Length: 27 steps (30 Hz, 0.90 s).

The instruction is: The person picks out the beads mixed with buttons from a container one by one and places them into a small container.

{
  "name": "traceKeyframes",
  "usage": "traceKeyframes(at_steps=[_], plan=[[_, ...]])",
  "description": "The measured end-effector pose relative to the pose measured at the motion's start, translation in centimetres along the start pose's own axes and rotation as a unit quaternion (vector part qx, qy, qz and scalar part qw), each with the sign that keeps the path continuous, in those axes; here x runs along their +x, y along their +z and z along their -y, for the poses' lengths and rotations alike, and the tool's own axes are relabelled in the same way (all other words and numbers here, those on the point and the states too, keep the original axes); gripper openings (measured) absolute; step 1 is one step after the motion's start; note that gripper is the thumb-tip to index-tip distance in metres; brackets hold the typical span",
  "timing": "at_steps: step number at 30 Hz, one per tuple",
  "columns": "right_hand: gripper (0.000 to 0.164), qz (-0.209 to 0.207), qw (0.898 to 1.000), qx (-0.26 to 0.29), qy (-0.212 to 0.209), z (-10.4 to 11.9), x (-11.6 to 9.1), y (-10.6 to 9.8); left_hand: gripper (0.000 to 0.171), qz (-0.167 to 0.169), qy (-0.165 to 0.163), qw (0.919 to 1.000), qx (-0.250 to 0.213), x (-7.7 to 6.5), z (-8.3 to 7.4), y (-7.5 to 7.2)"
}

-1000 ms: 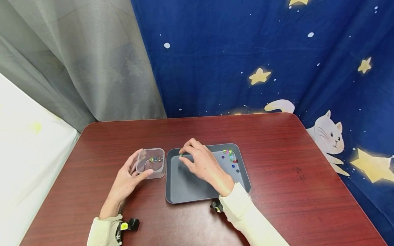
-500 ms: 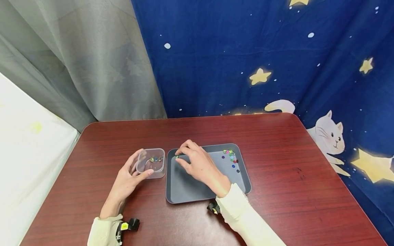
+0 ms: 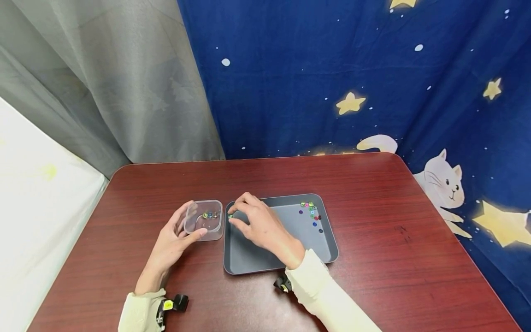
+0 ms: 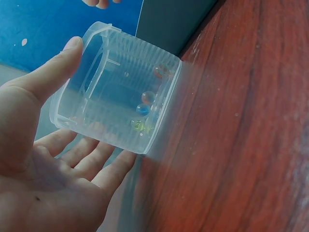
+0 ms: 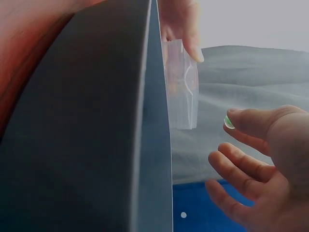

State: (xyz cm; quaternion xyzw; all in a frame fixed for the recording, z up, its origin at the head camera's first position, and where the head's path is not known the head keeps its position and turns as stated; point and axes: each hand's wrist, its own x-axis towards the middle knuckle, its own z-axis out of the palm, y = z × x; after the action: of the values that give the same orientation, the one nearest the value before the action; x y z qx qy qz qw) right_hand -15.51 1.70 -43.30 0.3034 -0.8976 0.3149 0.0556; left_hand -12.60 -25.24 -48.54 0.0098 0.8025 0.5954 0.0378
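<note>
My left hand (image 3: 168,244) holds a clear plastic box (image 4: 116,92), thumb at its rim and fingers along the opposite side. Inside, several small glass marbles (image 4: 143,109) lie together, blue, reddish and yellow-green among them. Between the thumb and index finger of my right hand (image 5: 260,150) is a green-and-clear glass marble (image 5: 229,122); the other fingers are loosely bent. In the head view, this hand is above the left end of a grey tray (image 3: 265,267), close to the box. Small coloured round pieces (image 3: 312,212) are scattered at the tray's right end.
The tray and box stand side by side on a reddish-brown wooden table (image 3: 398,240). Behind it hang a grey curtain (image 3: 166,92) and a blue star-patterned curtain (image 3: 290,92). White cloth (image 3: 37,207) is at the left.
My right hand has moved left over the tray with the marble, towards the box. The left hand and the box have stayed in place.
</note>
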Motion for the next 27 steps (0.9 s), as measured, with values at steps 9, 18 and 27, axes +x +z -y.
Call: traceKeyframes(at_steps=[9, 18, 27], plan=[[0.019, 0.010, 1.000, -0.001, 0.000, 0.5, 0.2, 0.4, 0.084, 0.000, -0.001, 1.0000, -0.002, -0.1, 0.1, 0.0], [0.018, 0.013, 1.000, -0.007, -0.006, 0.9, 0.4, 0.8, 0.084, 0.000, -0.003, 1.0000, -0.007, -0.1, 0.1, 0.0], [0.019, 0.012, 1.000, -0.010, -0.012, 1.1, 0.6, 1.2, 0.085, 0.002, 0.001, 0.9999, -0.010, 0.0, 0.0, 0.1]])
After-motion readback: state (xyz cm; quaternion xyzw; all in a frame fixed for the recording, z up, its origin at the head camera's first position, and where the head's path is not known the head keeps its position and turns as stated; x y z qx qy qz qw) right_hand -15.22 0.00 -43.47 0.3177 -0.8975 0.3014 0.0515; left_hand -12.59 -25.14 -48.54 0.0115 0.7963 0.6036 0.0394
